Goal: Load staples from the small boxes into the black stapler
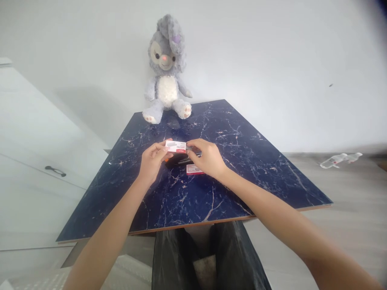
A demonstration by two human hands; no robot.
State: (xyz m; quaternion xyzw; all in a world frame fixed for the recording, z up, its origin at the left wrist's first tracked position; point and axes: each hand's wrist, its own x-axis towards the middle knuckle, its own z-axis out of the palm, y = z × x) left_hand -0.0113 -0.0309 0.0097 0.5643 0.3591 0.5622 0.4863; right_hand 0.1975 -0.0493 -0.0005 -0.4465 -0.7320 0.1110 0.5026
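My left hand (152, 161) grips the white-and-red box (175, 146), long axis running left-to-right; my right hand (209, 157) pinches its right end.

Forearms (113, 227) extended forward; left grip (152, 158), right grip (208, 157) close together, fingers (196, 142) bent.

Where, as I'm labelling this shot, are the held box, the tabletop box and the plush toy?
Held box (175, 146), head view: printed face.
Tabletop box (194, 169), head view: printed face.
Plush toy (167, 86), head view: white belly.
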